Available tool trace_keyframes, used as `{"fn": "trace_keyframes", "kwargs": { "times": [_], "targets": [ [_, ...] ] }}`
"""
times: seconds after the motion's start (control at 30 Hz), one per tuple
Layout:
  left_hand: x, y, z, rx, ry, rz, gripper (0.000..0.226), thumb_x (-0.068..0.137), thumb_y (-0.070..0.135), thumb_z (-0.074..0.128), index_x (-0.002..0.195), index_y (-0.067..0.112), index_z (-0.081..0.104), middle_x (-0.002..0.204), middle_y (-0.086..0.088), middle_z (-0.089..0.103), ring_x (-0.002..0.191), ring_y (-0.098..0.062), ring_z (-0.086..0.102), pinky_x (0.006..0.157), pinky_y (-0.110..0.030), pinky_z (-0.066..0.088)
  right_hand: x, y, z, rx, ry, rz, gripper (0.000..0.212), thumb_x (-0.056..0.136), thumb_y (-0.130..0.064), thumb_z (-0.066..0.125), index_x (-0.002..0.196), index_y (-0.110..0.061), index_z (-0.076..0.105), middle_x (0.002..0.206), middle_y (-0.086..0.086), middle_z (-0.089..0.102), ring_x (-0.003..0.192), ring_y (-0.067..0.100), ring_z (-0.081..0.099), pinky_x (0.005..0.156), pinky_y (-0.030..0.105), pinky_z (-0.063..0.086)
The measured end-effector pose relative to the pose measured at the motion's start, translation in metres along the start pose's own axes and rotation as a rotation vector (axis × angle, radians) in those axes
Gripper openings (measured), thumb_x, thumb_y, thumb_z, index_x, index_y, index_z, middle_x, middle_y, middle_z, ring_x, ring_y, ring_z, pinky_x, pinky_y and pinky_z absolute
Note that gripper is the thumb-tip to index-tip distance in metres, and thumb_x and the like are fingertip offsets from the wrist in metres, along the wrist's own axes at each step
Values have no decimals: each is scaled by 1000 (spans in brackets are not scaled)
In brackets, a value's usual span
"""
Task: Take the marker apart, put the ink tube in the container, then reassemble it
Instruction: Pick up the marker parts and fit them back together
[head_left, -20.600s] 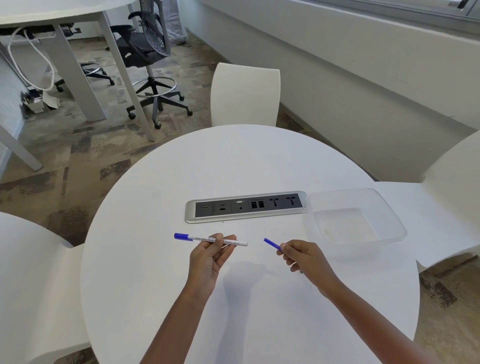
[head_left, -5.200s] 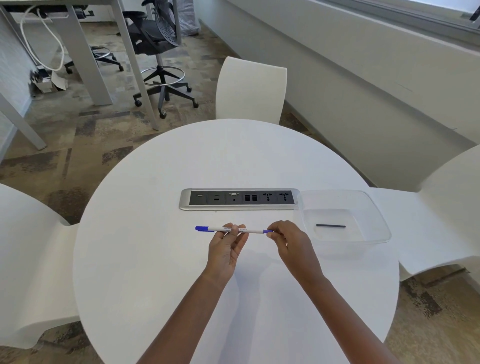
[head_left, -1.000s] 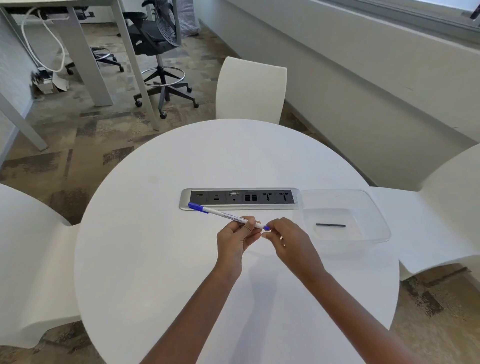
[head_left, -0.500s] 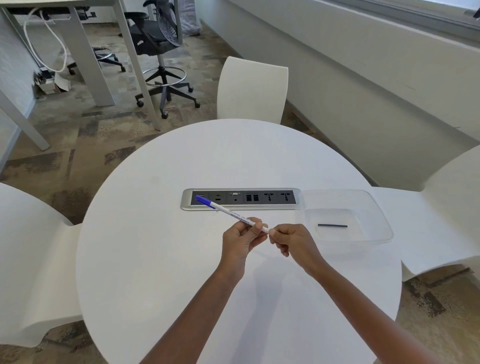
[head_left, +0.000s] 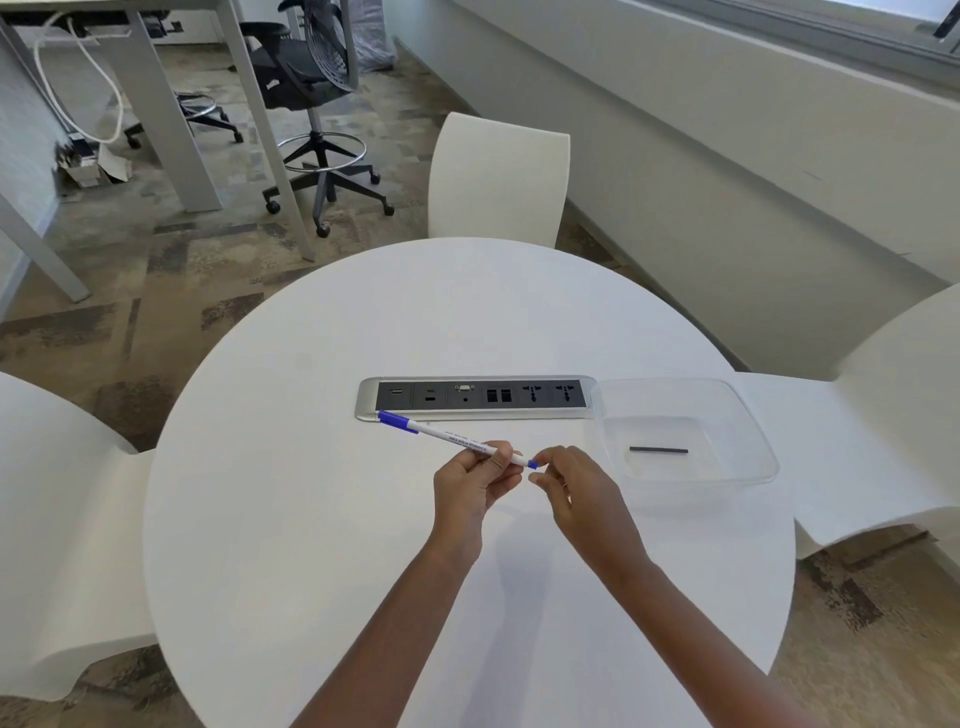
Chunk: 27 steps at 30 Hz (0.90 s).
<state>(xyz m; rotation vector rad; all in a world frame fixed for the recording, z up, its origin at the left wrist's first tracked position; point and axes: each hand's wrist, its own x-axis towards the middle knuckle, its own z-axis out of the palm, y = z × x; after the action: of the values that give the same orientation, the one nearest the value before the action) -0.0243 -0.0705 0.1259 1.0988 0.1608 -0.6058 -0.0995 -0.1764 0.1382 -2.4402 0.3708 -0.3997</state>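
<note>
A white marker (head_left: 447, 436) with a blue cap at its far left end is held above the round white table (head_left: 322, 519). My left hand (head_left: 475, 480) grips its barrel near the right end. My right hand (head_left: 569, 486) pinches the small blue end plug (head_left: 532, 464) at the barrel's right tip. The dark ink tube (head_left: 658, 450) lies flat inside the clear plastic container (head_left: 748, 415) at the right of the table, apart from both hands.
A silver and black socket strip (head_left: 475, 398) is set into the table just behind the marker, touching the container's left side. White chairs stand at the far side (head_left: 498, 179), the left (head_left: 57, 519) and the right (head_left: 878, 415). A black office chair (head_left: 306, 88) stands on the floor beyond.
The marker stays tilted with its capped end toward the socket strip. My right hand's fingertips have shifted slightly at the blue end plug. The ink tube has not moved.
</note>
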Motion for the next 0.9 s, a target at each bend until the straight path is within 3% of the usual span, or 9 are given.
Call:
{"fn": "trace_keyframes", "kwargs": {
  "times": [0.13, 0.33, 0.43, 0.53, 0.6, 0.7, 0.8, 0.9],
  "targets": [
    [-1, -1, 2, -19, -19, -1, 7, 84, 4, 61, 81, 5, 67, 63, -1, 73, 62, -11, 69, 58, -16, 55, 2, -4, -3, -143, 68, -169, 8, 85, -8, 60, 85, 0, 61, 74, 15, 62, 65, 30, 57, 49, 37, 50],
    [-4, -2, 4, -81, -50, -35, 10, 87, 6, 57, 81, 4, 65, 62, -1, 72, 61, -9, 68, 59, -16, 56, 7, -4, -7, -195, 21, -264, 11, 82, -1, 60, 73, 4, 59, 64, 17, 56, 58, 30, 53, 43, 34, 44],
    [-5, -3, 4, -86, -70, -36, 11, 87, 5, 56, 80, 4, 64, 63, -1, 72, 62, -10, 69, 60, -16, 56, 9, -2, -7, -64, -18, -164, 15, 86, -2, 55, 74, 5, 60, 64, 18, 54, 60, 31, 49, 53, 34, 39],
    [-5, -4, 4, -83, -88, -19, 12, 88, 4, 54, 80, 4, 63, 62, 0, 72, 62, -10, 68, 62, -16, 56, 12, -3, -7, 165, -114, 96, 24, 88, -8, 53, 64, -7, 59, 61, 5, 50, 61, 21, 45, 59, 30, 35],
    [-6, -5, 3, -64, -90, -10, 12, 88, 3, 55, 79, 5, 63, 62, 0, 72, 61, -11, 68, 62, -16, 56, 16, -5, -9, 389, -197, 285, 35, 87, -8, 53, 53, -14, 54, 52, 1, 46, 53, 17, 41, 51, 22, 36],
    [-7, -7, 0, -28, -85, 4, 11, 87, 4, 56, 79, 4, 64, 64, -2, 71, 61, -12, 68, 63, -17, 56, 20, -4, -16, 627, -370, 460, 37, 90, -11, 52, 53, -13, 56, 46, -2, 47, 40, 9, 41, 40, 13, 34],
    [-6, -7, 0, -29, -48, 11, 9, 86, 5, 58, 79, 3, 64, 62, -1, 71, 58, -11, 66, 63, -18, 57, 18, -5, -14, 652, -380, 464, 37, 93, -17, 48, 59, -12, 60, 49, -2, 53, 42, 7, 47, 44, 15, 39],
    [-6, -5, 3, -42, 1, -2, 9, 85, 5, 60, 79, 3, 65, 62, -1, 71, 59, -10, 67, 61, -17, 57, 10, -3, -8, 305, -207, 293, 27, 94, -23, 47, 74, -12, 62, 60, -3, 54, 55, 9, 49, 54, 21, 39]
  ]
}}
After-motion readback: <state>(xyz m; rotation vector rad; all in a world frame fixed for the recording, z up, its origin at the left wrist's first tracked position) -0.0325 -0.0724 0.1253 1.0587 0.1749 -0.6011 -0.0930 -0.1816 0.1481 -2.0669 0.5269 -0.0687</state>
